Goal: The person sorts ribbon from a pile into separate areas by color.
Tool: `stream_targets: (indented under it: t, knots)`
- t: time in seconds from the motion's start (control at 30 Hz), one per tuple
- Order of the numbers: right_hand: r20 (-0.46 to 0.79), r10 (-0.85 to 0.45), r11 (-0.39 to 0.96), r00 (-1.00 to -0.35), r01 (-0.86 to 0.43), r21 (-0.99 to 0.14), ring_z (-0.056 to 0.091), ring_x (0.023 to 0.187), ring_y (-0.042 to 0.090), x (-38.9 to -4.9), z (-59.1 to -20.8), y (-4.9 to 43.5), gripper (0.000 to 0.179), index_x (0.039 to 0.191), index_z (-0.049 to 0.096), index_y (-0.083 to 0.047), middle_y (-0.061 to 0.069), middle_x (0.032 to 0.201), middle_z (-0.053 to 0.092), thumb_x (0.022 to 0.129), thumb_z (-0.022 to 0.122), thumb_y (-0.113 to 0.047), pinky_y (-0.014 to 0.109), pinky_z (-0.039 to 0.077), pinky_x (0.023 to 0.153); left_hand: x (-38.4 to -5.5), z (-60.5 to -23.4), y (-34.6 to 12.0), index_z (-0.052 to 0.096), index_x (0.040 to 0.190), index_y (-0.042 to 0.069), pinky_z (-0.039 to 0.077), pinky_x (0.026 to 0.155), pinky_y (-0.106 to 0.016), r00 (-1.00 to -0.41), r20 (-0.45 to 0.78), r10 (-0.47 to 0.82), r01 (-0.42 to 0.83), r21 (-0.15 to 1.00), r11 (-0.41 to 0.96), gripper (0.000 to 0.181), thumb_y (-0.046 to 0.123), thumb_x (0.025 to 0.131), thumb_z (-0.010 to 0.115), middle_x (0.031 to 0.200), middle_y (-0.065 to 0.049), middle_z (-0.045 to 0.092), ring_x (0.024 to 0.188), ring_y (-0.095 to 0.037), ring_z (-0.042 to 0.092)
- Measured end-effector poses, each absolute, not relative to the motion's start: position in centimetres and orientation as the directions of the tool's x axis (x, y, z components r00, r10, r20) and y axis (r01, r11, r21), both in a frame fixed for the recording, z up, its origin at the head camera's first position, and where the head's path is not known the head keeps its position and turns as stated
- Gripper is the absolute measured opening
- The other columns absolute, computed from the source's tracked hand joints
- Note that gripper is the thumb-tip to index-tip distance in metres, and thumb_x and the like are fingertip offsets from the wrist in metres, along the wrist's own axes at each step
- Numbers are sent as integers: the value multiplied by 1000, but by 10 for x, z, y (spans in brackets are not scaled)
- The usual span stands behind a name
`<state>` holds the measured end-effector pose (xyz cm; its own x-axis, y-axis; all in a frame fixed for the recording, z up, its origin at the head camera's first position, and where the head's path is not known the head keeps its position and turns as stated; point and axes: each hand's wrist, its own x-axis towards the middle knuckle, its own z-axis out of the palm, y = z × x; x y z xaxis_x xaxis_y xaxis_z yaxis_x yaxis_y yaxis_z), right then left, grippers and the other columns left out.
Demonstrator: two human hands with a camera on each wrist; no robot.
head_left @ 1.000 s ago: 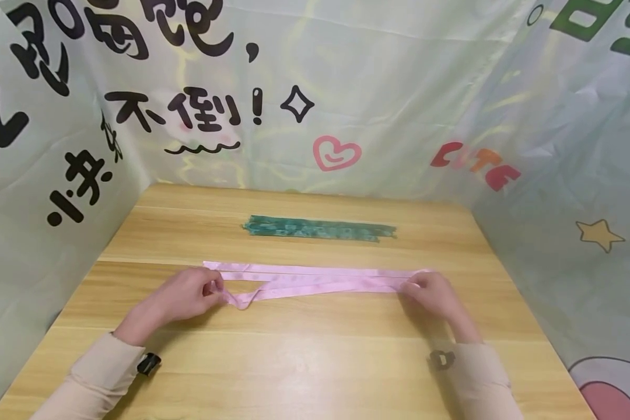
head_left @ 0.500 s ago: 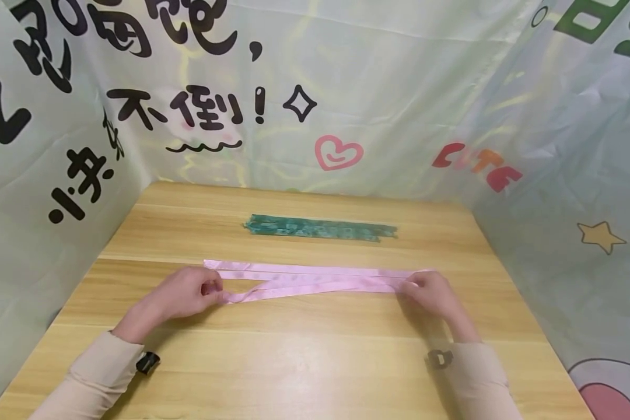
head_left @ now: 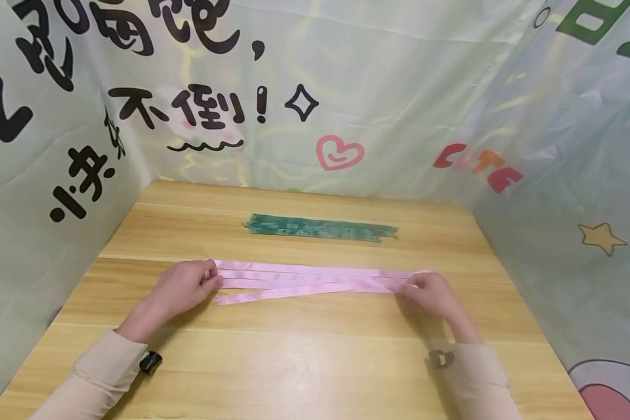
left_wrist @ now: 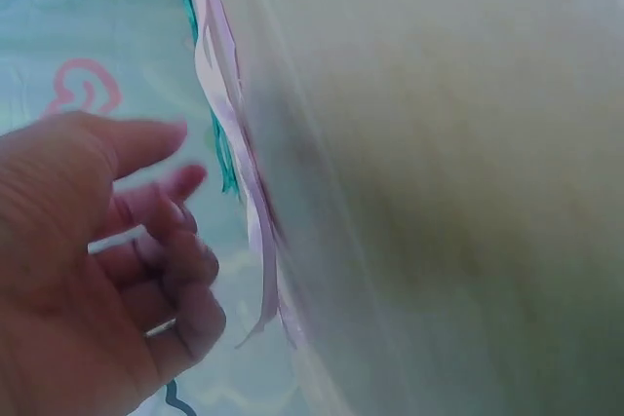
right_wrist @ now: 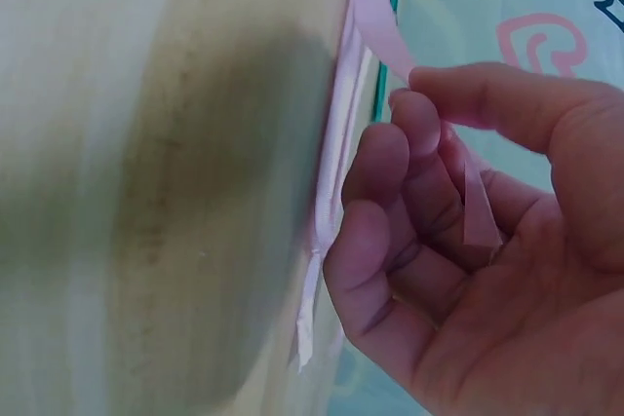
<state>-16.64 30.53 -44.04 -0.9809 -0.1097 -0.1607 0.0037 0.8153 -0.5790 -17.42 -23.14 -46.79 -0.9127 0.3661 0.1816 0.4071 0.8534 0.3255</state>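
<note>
Several pink ribbons (head_left: 315, 272) lie side by side across the wooden table in the head view, the front one slanting off at its left end. My left hand (head_left: 185, 286) is at their left ends. In the left wrist view the thumb and fingers of the left hand (left_wrist: 97, 260) are apart, with nothing between them, beside the ribbons (left_wrist: 219, 99). At the other end my right hand (head_left: 431, 294) pinches one pink ribbon (right_wrist: 382, 31) between thumb and index finger. The tail of that ribbon hangs inside the right palm in the right wrist view.
Behind the pink ribbons lies a flat bundle of dark green ribbons (head_left: 315, 227). The wooden table (head_left: 294, 361) is enclosed at the back and sides by a printed cloth (head_left: 399, 87).
My left hand has let go of the front ribbon's left end and moved slightly back. The kink in that ribbon has flattened, and its end lies free. The right hand stays in place.
</note>
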Motion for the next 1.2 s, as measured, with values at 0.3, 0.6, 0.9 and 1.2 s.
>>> stream_targets:
  t: [0.3, 0.6, 0.9, 1.2]
  knots:
    - [-201, -205, 793, -958, -42, -608, 49, 58, 13, -164, -435, 313, 20, 85, 74, -3, -3, 63, 55, 95, 73, -20, 27, 42, 55, -171, -470, -228, 54, 68, 22, 34, 54, -28, -894, 162, 418, 448, 279, 849, 38, 32, 92, 82, 60, 9, 47, 57, -9, 41]
    - [-270, -219, 793, -937, -10, -610, 49, 58, 14, -161, -436, 314, 23, 81, 71, -3, -2, 62, 54, 95, 73, -21, 28, 43, 55, -172, -465, -228, 55, 68, 20, 34, 54, -29, -918, 129, 376, 397, 281, 874, 38, 29, 88, 86, 61, 7, 49, 59, -12, 44]
    - [-276, -222, 801, -935, -13, -599, 52, 61, 15, -157, -438, 312, 19, 83, 72, -4, 0, 66, 58, 94, 74, -20, 28, 44, 57, -172, -462, -227, 56, 69, 20, 35, 54, -30, -926, 92, 367, 378, 271, 885, 37, 29, 88, 86, 62, 7, 51, 60, -13, 46]
    - [-253, -214, 798, -944, -19, -603, 51, 59, 14, -161, -440, 313, 23, 79, 68, -5, 3, 67, 60, 96, 72, -20, 28, 44, 57, -173, -460, -226, 57, 70, 19, 34, 53, -30, -930, 74, 360, 366, 275, 889, 35, 29, 89, 85, 63, 6, 51, 59, -13, 45]
